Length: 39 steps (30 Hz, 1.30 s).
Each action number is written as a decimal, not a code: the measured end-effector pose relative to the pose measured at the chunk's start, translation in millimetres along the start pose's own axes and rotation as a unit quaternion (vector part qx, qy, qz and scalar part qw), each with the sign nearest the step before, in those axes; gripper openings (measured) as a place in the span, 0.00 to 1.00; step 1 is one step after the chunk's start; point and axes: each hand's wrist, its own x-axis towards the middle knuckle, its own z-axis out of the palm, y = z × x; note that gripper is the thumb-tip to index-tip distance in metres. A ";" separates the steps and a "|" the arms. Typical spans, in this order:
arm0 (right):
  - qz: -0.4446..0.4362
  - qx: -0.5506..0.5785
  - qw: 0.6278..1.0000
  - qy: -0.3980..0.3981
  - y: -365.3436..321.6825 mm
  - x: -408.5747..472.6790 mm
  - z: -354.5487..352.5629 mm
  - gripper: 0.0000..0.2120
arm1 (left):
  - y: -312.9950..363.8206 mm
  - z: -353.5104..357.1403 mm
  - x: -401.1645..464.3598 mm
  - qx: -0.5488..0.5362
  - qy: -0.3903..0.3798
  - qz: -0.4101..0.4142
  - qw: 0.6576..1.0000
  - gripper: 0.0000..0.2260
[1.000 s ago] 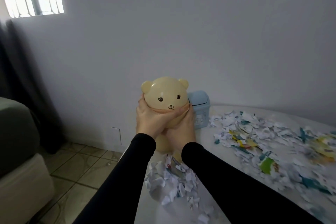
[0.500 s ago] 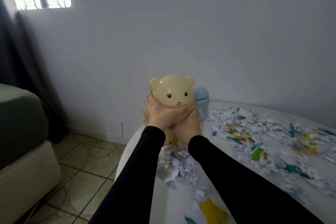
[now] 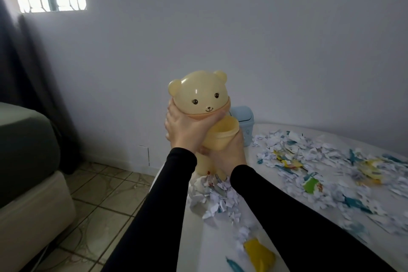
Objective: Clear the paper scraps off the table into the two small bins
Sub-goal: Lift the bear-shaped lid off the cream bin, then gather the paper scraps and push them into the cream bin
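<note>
1. Above the near-left edge of the white table [image 3: 212, 247], the left hand [image 3: 187, 130] is raised with its palm under the bear-head lid [image 3: 198, 95], fingers and thumb curled round the lid's orange rim.
2. That lid is lifted clear and tilted to the left, so the open mouth of the yellow bin body [image 3: 220, 137] shows just below and to its right.
3. Lower down, the right hand [image 3: 231, 152] wraps round the bin body from the near side, gripping it; its fingertips are hidden behind the plastic.
4. Both forearms, in black sleeves [image 3: 287, 212], reach forward from the bottom of the view and converge at the bin.
5. Just behind the yellow bin stands the small blue bin [image 3: 245, 123], on the table near the wall.
6. Paper scraps [image 3: 309, 168] lie spread across the right of the table, with a white heap [image 3: 216, 199] between the two forearms and a yellow piece [image 3: 258, 254] near the bottom edge.
7. Left of the table are a tiled floor [image 3: 99, 205] and a sofa [image 3: 26, 161].
</note>
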 end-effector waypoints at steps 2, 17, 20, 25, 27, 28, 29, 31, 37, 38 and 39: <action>0.006 -0.023 1.000 0.004 -3.7 -4.8 -4.0 0.63 | -4.4 -13.7 -3.4 0.007 0.030 -0.011 0.999 0.59; 0.013 -0.013 0.999 0.026 -16.4 -25.6 -19.4 0.58 | -60.8 -62.9 -60.0 0.180 0.119 -0.152 0.965 0.57; 0.015 -0.013 0.999 0.031 -17.0 -27.1 -21.2 0.58 | -71.3 -59.9 -62.6 0.206 0.104 -0.163 0.959 0.56; 0.011 -0.017 0.999 0.036 -14.8 -26.1 -21.7 0.59 | -79.7 -58.1 -60.2 0.230 0.090 -0.170 0.954 0.56; 0.009 -0.019 0.999 0.037 -14.3 -25.5 -22.3 0.59 | -81.9 -57.5 -58.0 0.237 0.083 -0.176 0.952 0.57; 0.010 -0.020 0.999 0.036 -13.8 -25.2 -22.4 0.59 | -82.8 -57.3 -57.5 0.243 0.077 -0.178 0.950 0.57; 0.010 -0.022 0.999 0.035 -13.4 -25.3 -22.3 0.59 | -83.7 -56.9 -57.4 0.252 0.070 -0.179 0.949 0.58; 0.009 -0.025 0.999 0.035 -12.7 -25.1 -21.7 0.60 | -85.3 -56.4 -58.1 0.270 0.052 -0.177 0.945 0.60; 0.011 -0.021 0.999 0.032 -12.4 -24.7 -22.2 0.60 | -86.9 -56.0 -61.9 0.313 0.018 -0.181 0.932 0.62; 0.011 -0.022 0.999 0.031 -12.5 -24.8 -22.4 0.60 | -86.8 -55.9 -63.5 0.319 0.016 -0.180 0.930 0.61; 0.012 -0.024 0.999 0.030 -12.9 -24.5 -22.4 0.61 | -86.0 -55.4 -65.4 0.326 0.014 -0.177 0.929 0.61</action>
